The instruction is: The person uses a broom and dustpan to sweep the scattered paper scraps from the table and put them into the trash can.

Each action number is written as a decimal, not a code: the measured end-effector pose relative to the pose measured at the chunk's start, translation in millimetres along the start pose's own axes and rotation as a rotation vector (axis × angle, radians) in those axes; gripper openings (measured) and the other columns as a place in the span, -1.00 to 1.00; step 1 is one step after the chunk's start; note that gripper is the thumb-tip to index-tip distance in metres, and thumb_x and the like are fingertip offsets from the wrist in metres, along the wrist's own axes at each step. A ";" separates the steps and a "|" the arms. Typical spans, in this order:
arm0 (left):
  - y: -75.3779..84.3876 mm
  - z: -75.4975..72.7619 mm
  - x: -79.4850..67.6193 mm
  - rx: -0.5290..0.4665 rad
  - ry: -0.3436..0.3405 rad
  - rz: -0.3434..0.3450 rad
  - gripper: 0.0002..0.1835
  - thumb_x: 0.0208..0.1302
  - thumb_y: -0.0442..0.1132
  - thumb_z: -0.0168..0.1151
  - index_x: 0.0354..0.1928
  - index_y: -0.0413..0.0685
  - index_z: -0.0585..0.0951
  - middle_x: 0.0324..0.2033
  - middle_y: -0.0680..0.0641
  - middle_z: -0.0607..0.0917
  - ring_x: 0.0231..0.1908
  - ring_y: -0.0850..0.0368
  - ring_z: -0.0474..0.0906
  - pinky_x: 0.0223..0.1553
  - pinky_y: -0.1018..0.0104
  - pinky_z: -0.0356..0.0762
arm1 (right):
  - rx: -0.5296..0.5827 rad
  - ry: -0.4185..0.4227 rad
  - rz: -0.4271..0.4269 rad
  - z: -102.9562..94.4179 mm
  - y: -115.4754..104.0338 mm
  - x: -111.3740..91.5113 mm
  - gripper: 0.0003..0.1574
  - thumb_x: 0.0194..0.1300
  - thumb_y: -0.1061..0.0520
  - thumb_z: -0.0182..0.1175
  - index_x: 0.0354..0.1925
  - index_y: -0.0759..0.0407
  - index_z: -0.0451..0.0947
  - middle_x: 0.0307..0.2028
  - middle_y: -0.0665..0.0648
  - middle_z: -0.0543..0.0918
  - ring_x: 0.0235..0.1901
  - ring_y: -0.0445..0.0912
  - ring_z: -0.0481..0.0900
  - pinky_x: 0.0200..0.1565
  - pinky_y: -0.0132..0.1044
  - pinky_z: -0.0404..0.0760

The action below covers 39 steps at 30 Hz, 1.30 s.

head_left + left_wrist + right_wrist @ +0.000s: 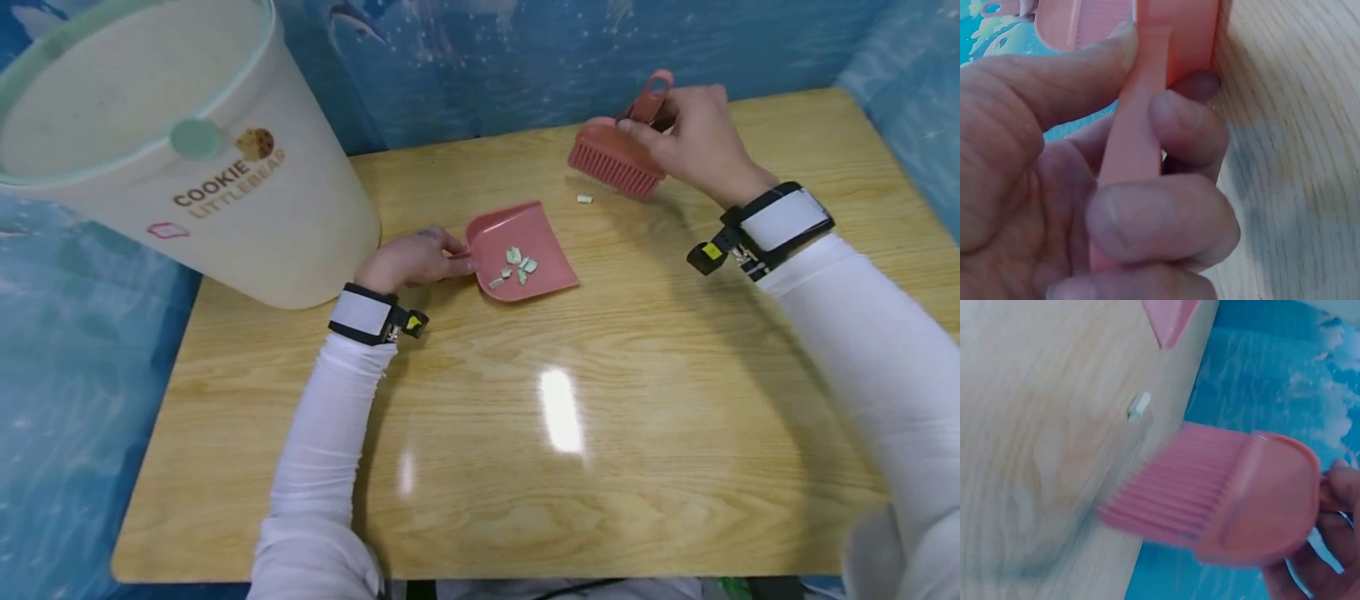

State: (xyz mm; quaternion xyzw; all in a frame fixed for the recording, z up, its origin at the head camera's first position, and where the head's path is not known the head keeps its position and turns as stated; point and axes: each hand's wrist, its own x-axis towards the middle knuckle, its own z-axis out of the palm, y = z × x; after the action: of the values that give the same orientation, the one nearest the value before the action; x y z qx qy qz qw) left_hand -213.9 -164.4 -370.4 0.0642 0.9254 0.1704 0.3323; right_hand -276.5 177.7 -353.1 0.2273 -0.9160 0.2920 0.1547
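A pink dustpan (534, 232) lies on the table with several small pale green scraps (522, 267) in it. Its handle (1138, 125) is gripped by my left hand (420, 260), fingers curled round it. At the back right, my right hand (701, 137) holds a pink hand brush (618, 154) by the handle, bristles (1175, 484) angled down toward the table. One loose pale scrap (585, 199) lies on the wood between the brush and the dustpan; in the right wrist view this scrap (1139, 405) sits apart from the bristle tips.
A large white bin (300, 192) with a mint rim stands at the back left, close to my left hand. The wooden table (480, 483) meets a blue sea-patterned backdrop (480, 75) along its far edge. Each wrist wears a strapped camera.
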 end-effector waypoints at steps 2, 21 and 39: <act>-1.4 -0.4 0.1 -0.003 0.002 -0.001 -0.32 0.31 0.23 0.11 0.33 -0.01 0.37 0.05 -0.11 0.37 -0.07 -0.03 0.34 -0.14 0.16 0.37 | -0.023 0.060 -0.017 4.3 5.3 7.4 -0.65 0.40 0.00 0.15 -0.12 0.23 0.71 -0.29 0.25 0.75 -0.49 -0.23 0.57 -0.30 -0.32 0.40; -0.7 -4.6 -3.3 -0.022 -0.009 0.017 -0.36 0.33 0.18 0.12 0.31 -0.03 0.38 0.06 -0.11 0.36 -0.09 -0.03 0.35 -0.15 0.17 0.38 | -0.149 -0.098 0.056 32.5 13.0 20.7 -0.70 0.40 0.09 0.17 -0.19 0.30 0.70 -0.28 0.33 0.73 -0.48 0.12 0.50 -0.36 -0.14 0.30; -0.7 -3.2 -2.1 -0.038 0.002 0.034 -0.35 0.33 0.18 0.12 0.32 -0.04 0.39 0.01 -0.11 0.35 -0.22 -0.01 0.36 -0.29 0.23 0.34 | 0.003 -0.165 -0.264 0.1 -20.8 -49.1 -0.83 0.21 0.29 0.32 -0.20 0.16 0.74 -0.28 0.14 0.77 -0.48 -0.13 0.61 -0.48 -0.26 0.36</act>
State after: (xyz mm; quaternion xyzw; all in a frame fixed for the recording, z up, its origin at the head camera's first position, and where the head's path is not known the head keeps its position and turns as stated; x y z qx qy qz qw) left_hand -214.3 -166.3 -367.2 0.0734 0.9212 0.1938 0.3294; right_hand -224.3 178.5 -364.0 0.3694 -0.8873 0.2509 0.1157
